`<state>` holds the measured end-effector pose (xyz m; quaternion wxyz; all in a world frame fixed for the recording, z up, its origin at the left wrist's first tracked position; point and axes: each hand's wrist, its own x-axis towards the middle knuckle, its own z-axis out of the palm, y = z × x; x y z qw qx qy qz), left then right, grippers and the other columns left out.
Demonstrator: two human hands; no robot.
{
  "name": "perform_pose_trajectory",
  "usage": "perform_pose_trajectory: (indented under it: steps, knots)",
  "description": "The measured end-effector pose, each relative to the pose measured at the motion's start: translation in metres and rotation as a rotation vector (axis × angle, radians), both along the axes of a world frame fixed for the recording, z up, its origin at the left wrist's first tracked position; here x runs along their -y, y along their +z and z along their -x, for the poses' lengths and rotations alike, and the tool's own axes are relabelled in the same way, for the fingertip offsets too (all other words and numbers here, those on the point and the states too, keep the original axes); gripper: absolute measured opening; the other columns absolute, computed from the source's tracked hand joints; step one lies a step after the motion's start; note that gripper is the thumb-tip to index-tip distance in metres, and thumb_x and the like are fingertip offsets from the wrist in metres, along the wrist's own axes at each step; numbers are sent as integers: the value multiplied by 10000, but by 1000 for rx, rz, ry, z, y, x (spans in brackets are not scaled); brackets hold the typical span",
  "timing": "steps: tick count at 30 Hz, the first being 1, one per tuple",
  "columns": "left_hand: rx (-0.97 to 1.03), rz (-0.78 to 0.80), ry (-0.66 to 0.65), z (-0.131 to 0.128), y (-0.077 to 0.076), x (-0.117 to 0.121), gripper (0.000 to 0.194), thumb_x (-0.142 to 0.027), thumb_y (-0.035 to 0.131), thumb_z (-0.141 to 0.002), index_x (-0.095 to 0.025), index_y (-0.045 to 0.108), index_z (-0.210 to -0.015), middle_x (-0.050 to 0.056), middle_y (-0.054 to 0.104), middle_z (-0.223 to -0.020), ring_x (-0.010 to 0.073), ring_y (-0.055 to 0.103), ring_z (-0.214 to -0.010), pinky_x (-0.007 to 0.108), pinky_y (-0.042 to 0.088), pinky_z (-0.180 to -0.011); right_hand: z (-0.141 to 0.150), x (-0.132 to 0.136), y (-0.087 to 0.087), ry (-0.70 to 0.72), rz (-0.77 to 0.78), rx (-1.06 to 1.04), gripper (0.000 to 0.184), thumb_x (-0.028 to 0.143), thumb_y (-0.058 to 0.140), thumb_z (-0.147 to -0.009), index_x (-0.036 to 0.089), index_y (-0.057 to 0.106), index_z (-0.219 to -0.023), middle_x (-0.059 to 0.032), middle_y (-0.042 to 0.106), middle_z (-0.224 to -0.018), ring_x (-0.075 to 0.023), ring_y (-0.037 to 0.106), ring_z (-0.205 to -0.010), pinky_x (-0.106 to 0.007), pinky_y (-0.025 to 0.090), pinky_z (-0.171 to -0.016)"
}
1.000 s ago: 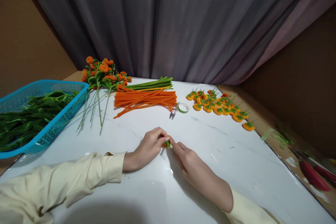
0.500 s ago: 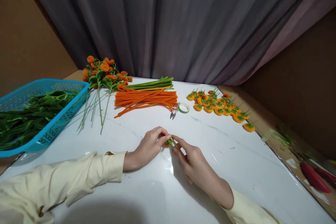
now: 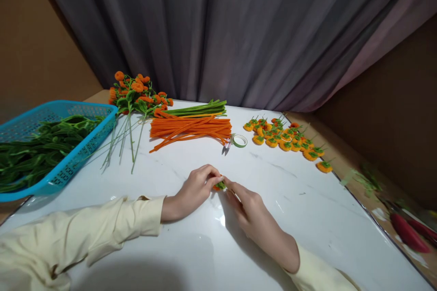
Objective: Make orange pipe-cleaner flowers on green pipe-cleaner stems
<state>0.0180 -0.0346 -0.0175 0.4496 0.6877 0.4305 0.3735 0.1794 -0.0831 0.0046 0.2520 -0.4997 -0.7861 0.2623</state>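
Near the middle of the white table, a small orange fuzzy flower with a green base (image 3: 219, 186) is between my hands. My left hand (image 3: 194, 191) pinches it from the left with thumb and index finger, which cover part of it. My right hand (image 3: 256, 213) meets it from the right, thumb and index finger pressed together at its green part. The gap between the right fingertips is too small to make out. Beyond the hands lie orange pipe cleaners (image 3: 191, 128), small scissors (image 3: 226, 147) and a roll of green tape (image 3: 240, 141).
A blue basket (image 3: 64, 175) of green fuzzy leaves stands at left. Behind it lie stemmed orange flowers (image 3: 137, 86), then green pipe cleaners (image 3: 198, 109). Several orange-yellow flower heads (image 3: 285, 145) lie at right. Red-handled tools (image 3: 408, 232) lie past the table's right edge. A grey curtain (image 3: 225, 32) hangs behind.
The right fingers have moved slightly closer to the flower; a thin tan strip seen at them before is now out of sight. My left hand has hardly moved.
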Motion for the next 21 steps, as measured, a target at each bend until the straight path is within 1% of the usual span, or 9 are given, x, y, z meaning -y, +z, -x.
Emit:
perform_pose_trajectory:
  steps: [2, 4, 6, 11, 15, 17, 18, 20, 21]
  knots:
    - [1, 14, -8, 0, 0, 0, 149, -265, 510, -845, -173, 561, -740, 2, 612, -720, 126, 569, -672, 233, 443, -646, -1, 2, -1, 39, -3, 132, 481, 0, 347, -780, 104, 466, -1235, -87, 598, -858, -174, 582, -668, -272, 462, -597]
    - [-11, 21, -14, 0, 1, 0, 150, -269, 511, -839, -172, 562, -736, 7, 611, -720, 129, 566, -670, 234, 441, -636, -1, 4, 0, 57, 39, 275, 631, -52, 351, -696, 88, 390, -1310, -91, 583, -883, -164, 566, -622, -268, 448, -563]
    - [-27, 18, -19, 0, 1, 1, 144, -262, 503, -835, -172, 559, -736, 11, 609, -728, 130, 561, -673, 235, 438, -632, 0, 6, 3, 70, 56, 392, 710, -71, 349, -645, 83, 354, -1338, -86, 569, -889, -152, 547, -566, -259, 420, -516]
    - [-54, 6, -34, 0, 4, 0, 148, -249, 483, -826, -176, 546, -714, 17, 605, -745, 137, 553, -691, 244, 431, -640, 6, 9, 8, 120, -41, 594, 716, -69, 341, -657, 56, 299, -1361, -77, 557, -871, -140, 520, -475, -258, 337, -428]
    - [-50, 33, -32, -1, 4, 0, 151, -268, 498, -816, -176, 551, -708, 20, 608, -739, 143, 552, -697, 246, 429, -636, 6, 10, 6, 141, -140, 708, 692, -75, 367, -666, 72, 339, -1341, -85, 572, -881, -121, 521, -459, -246, 325, -407]
    - [-32, 57, -26, -1, 4, 0, 148, -271, 505, -810, -173, 555, -712, 19, 609, -733, 141, 552, -683, 248, 432, -632, 3, 9, 4, 145, -164, 710, 678, -76, 364, -675, 85, 361, -1334, -95, 585, -897, -122, 529, -459, -242, 343, -405]
    - [-13, 76, -21, -1, 4, 0, 150, -278, 508, -810, -171, 556, -716, 16, 605, -724, 138, 554, -671, 248, 435, -628, 0, 8, 3, 146, -165, 672, 667, -70, 358, -688, 93, 363, -1335, -97, 594, -904, -127, 539, -465, -242, 363, -410]
    - [49, 138, -8, -1, 3, -1, 161, -299, 513, -811, -167, 550, -728, 7, 592, -704, 133, 562, -653, 248, 445, -624, -6, 4, 3, 137, -152, 509, 631, -47, 340, -732, 121, 360, -1340, -93, 615, -919, -144, 583, -523, -246, 431, -458]
    - [85, 175, -2, -1, 3, -2, 166, -310, 516, -810, -165, 545, -736, 3, 586, -697, 131, 568, -648, 249, 451, -624, -10, 1, 3, 123, -142, 398, 586, -21, 332, -777, 144, 363, -1339, -85, 629, -923, -153, 616, -596, -247, 472, -519]
